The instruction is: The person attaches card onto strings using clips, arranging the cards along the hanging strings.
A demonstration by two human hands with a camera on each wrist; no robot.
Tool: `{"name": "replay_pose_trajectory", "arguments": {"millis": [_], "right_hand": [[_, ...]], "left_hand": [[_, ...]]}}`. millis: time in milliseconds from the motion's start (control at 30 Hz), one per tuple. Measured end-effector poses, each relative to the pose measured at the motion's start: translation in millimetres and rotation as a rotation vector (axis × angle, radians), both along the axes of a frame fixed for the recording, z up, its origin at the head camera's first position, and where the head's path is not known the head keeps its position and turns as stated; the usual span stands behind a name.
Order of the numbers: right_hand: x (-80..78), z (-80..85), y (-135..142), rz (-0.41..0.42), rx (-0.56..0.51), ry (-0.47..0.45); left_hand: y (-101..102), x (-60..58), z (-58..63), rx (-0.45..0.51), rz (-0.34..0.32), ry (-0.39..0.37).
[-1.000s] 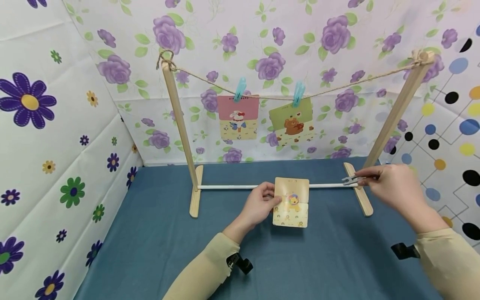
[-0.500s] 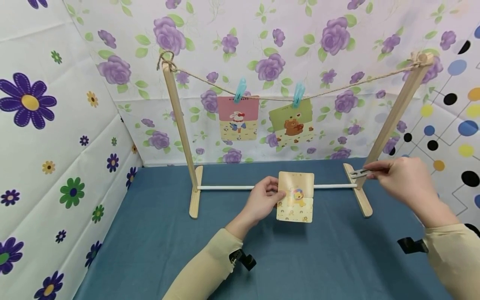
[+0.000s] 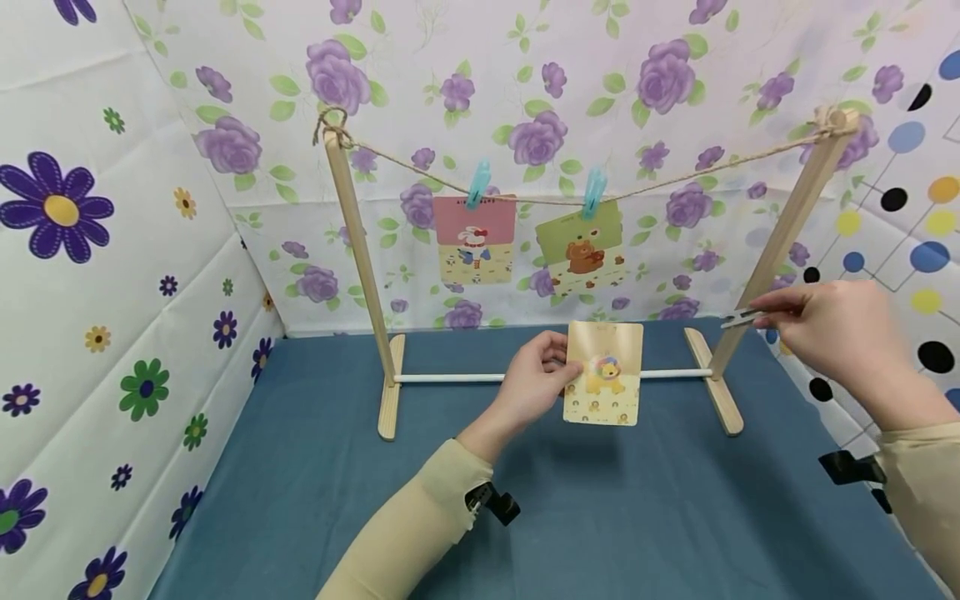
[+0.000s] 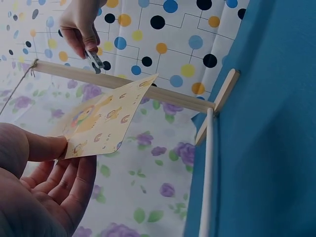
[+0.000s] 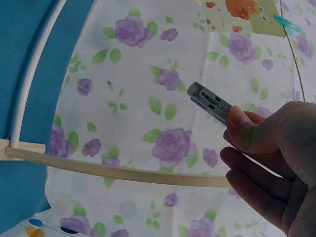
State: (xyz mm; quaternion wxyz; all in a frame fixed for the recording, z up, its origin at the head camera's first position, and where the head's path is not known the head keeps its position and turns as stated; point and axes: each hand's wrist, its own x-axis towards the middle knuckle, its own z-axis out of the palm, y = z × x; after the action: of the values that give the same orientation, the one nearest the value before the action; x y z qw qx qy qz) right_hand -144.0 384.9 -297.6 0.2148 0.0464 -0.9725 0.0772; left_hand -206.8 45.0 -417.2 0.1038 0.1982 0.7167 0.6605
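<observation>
A yellow card with a lion picture [image 3: 603, 375] is pinched at its left edge by my left hand [image 3: 528, 379], thumb in front. It is held above the cloth, before the white rod. My right hand [image 3: 847, 342] pinches a grey clothespin [image 3: 741, 318] near the right post; the right wrist view shows the clothespin [image 5: 210, 102] between thumb and forefinger. Behind, a twine line [image 3: 660, 182] carries a pink rabbit card [image 3: 476, 242] and a tilted green bear card [image 3: 581, 250], held by blue clothespins [image 3: 478, 185] [image 3: 594, 193].
Two wooden posts [image 3: 360, 258] [image 3: 783, 242] on flat feet hold the twine at their tops. A white rod [image 3: 450, 378] joins them low down. Blue cloth [image 3: 337, 500] covers the table, and patterned sheets [image 3: 262, 192] stand at the back and sides.
My left hand has raised the lion card and moved it right. My right hand, still pinching the grey clothespin, has gone up and to the right. The hanging cards stay in place.
</observation>
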Motion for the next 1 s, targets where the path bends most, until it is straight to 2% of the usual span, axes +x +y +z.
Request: {"name": "replay_pose_trajectory", "arguments": {"millis": [267, 500, 800, 1000], "right_hand": [[-0.2, 17.2, 2, -0.038, -0.028, -0.096], [2.7, 35.4, 4, -0.014, 0.046, -0.029], [4.3, 58.8, 4, -0.008, 0.132, 0.001], [4.0, 72.2, -4, -0.008, 0.144, 0.002]], "left_hand": [[3, -2.0, 16.7, -0.01, 0.02, 0.04], [7, -3.9, 27.4, -0.004, 0.036, 0.061], [10, -4.8, 42.9, 0.03, 0.039, 0.078], [15, -7.3, 52.6, 0.065, 0.045, 0.094]]}}
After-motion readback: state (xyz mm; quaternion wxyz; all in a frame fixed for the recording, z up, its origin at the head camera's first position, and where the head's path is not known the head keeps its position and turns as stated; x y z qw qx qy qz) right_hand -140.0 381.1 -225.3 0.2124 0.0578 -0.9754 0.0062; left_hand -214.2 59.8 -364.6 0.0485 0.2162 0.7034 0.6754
